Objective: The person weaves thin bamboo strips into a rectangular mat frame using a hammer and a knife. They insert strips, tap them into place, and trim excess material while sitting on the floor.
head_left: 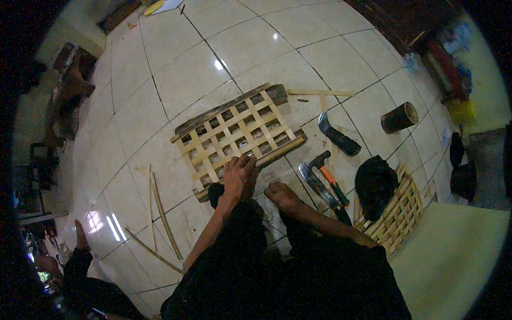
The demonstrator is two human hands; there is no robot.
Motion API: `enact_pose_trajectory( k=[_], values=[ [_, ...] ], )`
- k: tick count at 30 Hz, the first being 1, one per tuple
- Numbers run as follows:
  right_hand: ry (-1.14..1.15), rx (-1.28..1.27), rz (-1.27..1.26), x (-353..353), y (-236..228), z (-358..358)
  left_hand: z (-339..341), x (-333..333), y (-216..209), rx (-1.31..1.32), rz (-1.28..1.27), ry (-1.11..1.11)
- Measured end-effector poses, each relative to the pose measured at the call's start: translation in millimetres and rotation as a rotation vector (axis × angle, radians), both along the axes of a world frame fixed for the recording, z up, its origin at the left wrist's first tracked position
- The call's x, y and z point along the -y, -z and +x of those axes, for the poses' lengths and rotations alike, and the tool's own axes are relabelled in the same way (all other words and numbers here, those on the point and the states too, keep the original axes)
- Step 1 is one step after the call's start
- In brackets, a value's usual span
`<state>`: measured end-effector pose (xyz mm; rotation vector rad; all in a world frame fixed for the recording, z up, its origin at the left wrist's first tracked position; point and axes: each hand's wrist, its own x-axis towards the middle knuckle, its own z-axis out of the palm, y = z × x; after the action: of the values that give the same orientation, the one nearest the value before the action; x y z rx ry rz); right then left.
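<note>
A pale bamboo lattice (pixel 240 130) lies on two dark wooden planks (pixel 224 109) on the tiled floor in front of me. My left hand (pixel 240 173) rests flat on the lattice's near edge, fingers spread, holding nothing. My right hand (pixel 281 194) is down on the floor just right of it, near the lattice's near corner, with fingers curled and nothing visible in them. My dark-clothed knee (pixel 240 224) sits between both arms.
Right of my hands lie an orange-handled hammer (pixel 332 178), a long blade (pixel 319 186) and a curved knife (pixel 337 136). Further right are a black bundle (pixel 376 184), a second lattice (pixel 399 216) and a bamboo cylinder (pixel 400 117). Loose bamboo strips (pixel 160 213) lie left. Another person's hand (pixel 80 234) is at lower left.
</note>
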<state>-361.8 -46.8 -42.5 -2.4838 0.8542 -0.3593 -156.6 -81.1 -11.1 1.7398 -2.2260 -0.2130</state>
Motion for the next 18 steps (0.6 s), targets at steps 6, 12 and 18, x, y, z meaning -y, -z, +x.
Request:
enact_pose_trajectory(
  k=[6,12,18],
  values=[
    [0.042,-0.061,0.19,2.4,17.6,-1.5,-10.9,-1.2,-12.8,-0.059,-0.014,-0.079],
    [0.573,0.436,0.629,7.7,-44.4,-0.8,-7.9,-15.5,-2.3,-0.53,0.099,-0.132],
    [0.78,0.706,1.079,19.9,-53.1,3.4,-36.3,-29.7,-18.7,-1.35,0.813,-0.253]
  ],
)
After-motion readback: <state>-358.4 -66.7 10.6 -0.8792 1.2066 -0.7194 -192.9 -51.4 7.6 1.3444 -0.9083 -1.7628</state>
